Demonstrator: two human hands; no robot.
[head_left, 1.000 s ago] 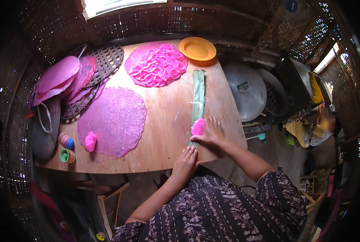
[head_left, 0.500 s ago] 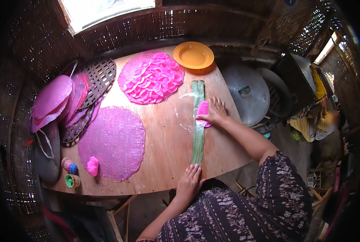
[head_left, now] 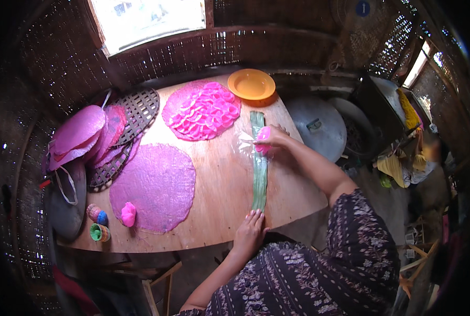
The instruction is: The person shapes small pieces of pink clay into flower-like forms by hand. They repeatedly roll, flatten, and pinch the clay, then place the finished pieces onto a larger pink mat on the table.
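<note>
A long green leaf-like strip [head_left: 259, 181] lies on the table, running away from me. My left hand [head_left: 249, 231] rests on its near end, fingers stretched out flat. Toward the far end, my right hand [head_left: 278, 136] pinches a thin, soft bright-pink piece [head_left: 263, 139], apparently dough, over the strip. Crumpled clear plastic film [head_left: 244, 143] spreads out left of these fingers. Part of the pink piece is hidden by the hand. Across the table, many curled pink pieces [head_left: 201, 113] are heaped on a round pink mat. A larger round pink sheet [head_left: 153, 184] carries one crumpled pink lump [head_left: 128, 214].
An orange plate [head_left: 251, 84] stands at the table's far edge. Pink discs [head_left: 79, 129] and dark woven trays [head_left: 135, 113] are piled at the left. Small striped woven cups [head_left: 100, 232] sit near the front left. A large metal lid [head_left: 316, 126] lies beyond the right edge.
My right hand has gathered up the pink piece, which lay flat before, and the clear film has crumpled from its round shape. My left hand stays on the strip. The view has shifted slightly.
</note>
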